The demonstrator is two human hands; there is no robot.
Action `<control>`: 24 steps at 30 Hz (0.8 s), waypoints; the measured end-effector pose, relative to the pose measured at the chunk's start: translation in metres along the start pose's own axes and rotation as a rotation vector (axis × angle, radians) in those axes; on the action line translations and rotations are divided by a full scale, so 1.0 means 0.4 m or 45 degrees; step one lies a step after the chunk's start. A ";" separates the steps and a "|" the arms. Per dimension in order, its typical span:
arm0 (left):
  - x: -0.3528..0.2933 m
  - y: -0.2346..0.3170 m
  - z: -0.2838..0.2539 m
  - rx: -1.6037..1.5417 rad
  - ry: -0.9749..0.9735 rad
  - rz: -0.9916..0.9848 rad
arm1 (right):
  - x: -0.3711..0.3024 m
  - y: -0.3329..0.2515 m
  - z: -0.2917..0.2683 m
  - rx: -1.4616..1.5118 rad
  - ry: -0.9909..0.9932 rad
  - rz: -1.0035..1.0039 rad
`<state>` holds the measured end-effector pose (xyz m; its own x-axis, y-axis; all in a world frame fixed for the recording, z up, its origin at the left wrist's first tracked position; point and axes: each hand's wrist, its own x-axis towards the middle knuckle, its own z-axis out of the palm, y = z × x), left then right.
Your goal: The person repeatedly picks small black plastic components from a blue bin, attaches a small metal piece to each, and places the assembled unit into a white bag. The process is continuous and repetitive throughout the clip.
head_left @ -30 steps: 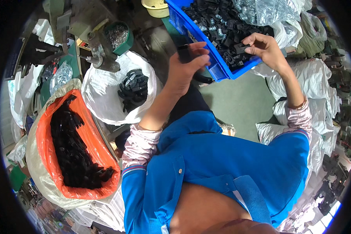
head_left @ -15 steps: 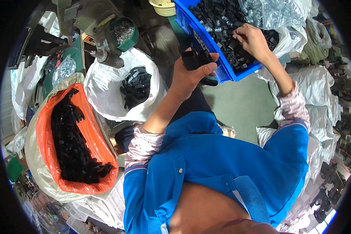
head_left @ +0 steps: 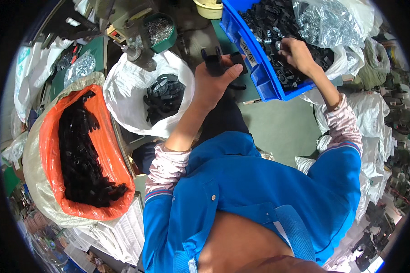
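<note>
Retrieval from blue bin (head_left: pixel 265 87), seemingly: holds black moulded parts (head_left: pixel 214 68) in curled left hand (head_left: pixel 210 85) just beside the bin; has right hand (head_left: pixel 299 55), bent nearly closed, down among small black pieces (head_left: pixel 289 78) and springs (head_left: pixel 278 45) inside, cannot tell on what. Probably calls next for a firm pinch and clean lift.

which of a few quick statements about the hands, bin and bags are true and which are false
1. The left hand holds at least one black part. True.
2. The right hand is over the yellow tub. False: it is over the blue bin.
3. The blue bin contains coiled springs. True.
4. The orange-lined sack is right of the blue bin. False: it is left.
5. The white bag holds dark pieces. True.
</note>
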<state>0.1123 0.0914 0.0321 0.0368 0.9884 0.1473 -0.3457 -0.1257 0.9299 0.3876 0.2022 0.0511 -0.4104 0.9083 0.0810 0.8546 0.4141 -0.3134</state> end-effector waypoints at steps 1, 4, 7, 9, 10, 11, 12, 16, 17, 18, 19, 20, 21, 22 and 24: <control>0.003 -0.011 -0.011 0.068 -0.006 0.066 | 0.008 0.005 0.000 0.159 -0.027 0.037; 0.006 -0.030 -0.038 0.189 0.030 0.160 | 0.023 -0.067 -0.044 0.303 0.136 -0.093; 0.003 -0.014 -0.043 0.118 0.078 0.066 | 0.063 -0.006 -0.053 -0.058 -0.091 0.137; -0.010 -0.005 -0.054 0.071 0.135 0.002 | 0.055 -0.010 -0.062 -0.088 -0.120 0.118; -0.012 -0.004 -0.054 0.027 0.152 0.022 | 0.063 0.001 -0.054 -0.041 -0.033 0.040; -0.013 -0.002 -0.056 -0.007 0.183 0.041 | 0.066 -0.048 -0.056 0.706 -0.068 0.195; -0.017 0.002 -0.058 -0.040 0.214 0.061 | 0.063 -0.106 -0.069 0.940 -0.120 0.158; -0.029 0.037 -0.073 0.239 0.169 0.124 | 0.063 -0.335 -0.077 1.324 -0.246 -0.182; -0.029 0.041 -0.079 0.212 0.179 0.139 | 0.063 -0.372 -0.074 1.347 -0.272 -0.254; -0.029 0.047 -0.084 0.187 0.190 0.154 | 0.068 -0.390 -0.070 1.310 -0.287 -0.268; -0.034 0.053 -0.090 0.162 0.203 0.165 | 0.073 -0.403 -0.061 1.276 -0.306 -0.280; -0.040 0.063 -0.096 0.185 0.216 0.169 | 0.080 -0.414 -0.055 1.267 -0.336 -0.248; -0.045 0.076 -0.101 0.208 0.229 0.173 | 0.087 -0.426 -0.050 1.258 -0.361 -0.270; -0.052 0.086 -0.108 0.232 0.245 0.179 | 0.095 -0.438 -0.045 1.249 -0.387 -0.296; -0.063 0.089 -0.127 0.191 0.309 0.139 | 0.108 -0.463 -0.033 1.114 -0.445 -0.384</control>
<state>0.0514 0.0663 0.0442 -0.2240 0.9576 0.1812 -0.1927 -0.2258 0.9549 0.2158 0.1656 0.1249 -0.7637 0.6448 0.0326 0.2200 0.3073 -0.9258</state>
